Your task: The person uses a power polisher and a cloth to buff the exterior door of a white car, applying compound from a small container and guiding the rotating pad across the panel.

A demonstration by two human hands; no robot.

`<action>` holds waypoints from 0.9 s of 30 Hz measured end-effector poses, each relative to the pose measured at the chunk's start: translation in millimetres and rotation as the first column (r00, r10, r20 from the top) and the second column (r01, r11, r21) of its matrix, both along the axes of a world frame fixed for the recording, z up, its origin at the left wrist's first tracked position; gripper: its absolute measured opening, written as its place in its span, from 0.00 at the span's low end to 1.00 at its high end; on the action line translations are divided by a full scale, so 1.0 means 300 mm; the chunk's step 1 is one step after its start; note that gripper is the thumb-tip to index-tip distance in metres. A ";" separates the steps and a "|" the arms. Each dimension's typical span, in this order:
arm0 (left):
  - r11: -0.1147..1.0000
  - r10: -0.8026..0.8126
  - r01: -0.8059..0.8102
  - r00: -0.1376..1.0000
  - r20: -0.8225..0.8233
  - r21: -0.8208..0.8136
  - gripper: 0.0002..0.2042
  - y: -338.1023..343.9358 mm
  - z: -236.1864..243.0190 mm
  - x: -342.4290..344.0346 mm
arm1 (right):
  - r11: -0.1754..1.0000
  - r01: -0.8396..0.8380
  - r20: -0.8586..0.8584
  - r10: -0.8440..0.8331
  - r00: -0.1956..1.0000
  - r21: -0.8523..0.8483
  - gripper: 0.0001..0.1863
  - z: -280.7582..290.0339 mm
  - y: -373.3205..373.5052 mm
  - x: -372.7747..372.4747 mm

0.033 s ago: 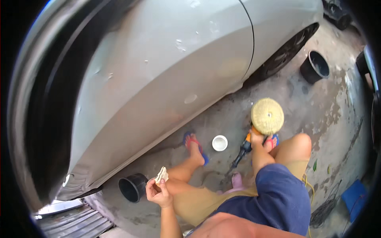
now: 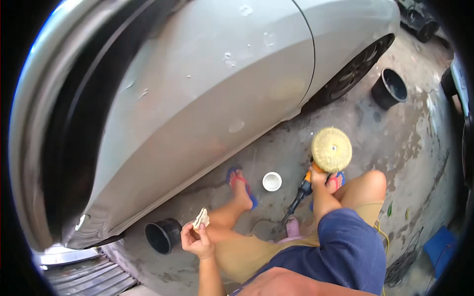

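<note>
My left hand [image 2: 197, 240] pinches a small cream-white piece with a wavy edge [image 2: 201, 217] between thumb and fingers; what it is I cannot make out. My right hand [image 2: 318, 176] is closed round the orange and black body of a polisher [image 2: 306, 186]. Its round yellow woolly pad [image 2: 332, 149] faces up, off the car. To the left and ahead stands a silver-grey car [image 2: 207, 123]. White dabs and smears [image 2: 229, 60] dot its side panels. A white cup [image 2: 272, 181] sits on the ground between my feet.
One black bucket [image 2: 164, 236] stands by the car near my left knee, another [image 2: 389, 89] near the wheel [image 2: 358, 71]. A yellow cord [image 2: 384, 238] runs beside my right thigh. Coiled dark wire [image 2: 404, 264] and a blue object [image 2: 441, 250] lie at lower right. Metal slats [image 2: 91, 276] show at lower left.
The view has shifted slightly. Both hands keep their holds, and the polisher pad appears slightly lower in the picture.
</note>
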State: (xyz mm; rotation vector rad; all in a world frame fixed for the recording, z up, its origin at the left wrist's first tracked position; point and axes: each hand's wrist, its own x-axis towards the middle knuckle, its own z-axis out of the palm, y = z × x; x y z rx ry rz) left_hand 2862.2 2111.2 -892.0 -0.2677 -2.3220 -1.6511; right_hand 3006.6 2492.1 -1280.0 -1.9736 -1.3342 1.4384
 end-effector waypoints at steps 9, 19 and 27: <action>0.972 -0.144 0.143 0.990 -0.012 0.185 0.13 0.046 -0.004 0.009 | 0.999 -0.024 -0.671 -0.015 0.741 -0.049 0.36 0.435 -0.103 0.154; 0.956 -0.098 0.124 0.989 -0.110 0.267 0.11 0.032 -0.037 0.032 | 0.809 -0.461 -0.922 0.383 -0.054 0.363 0.51 1.556 0.051 0.170; 0.560 -0.405 0.296 0.913 -0.057 0.774 0.13 0.030 0.218 0.183 | 0.768 -0.408 -0.861 0.365 -0.354 0.494 0.57 1.582 -0.223 0.164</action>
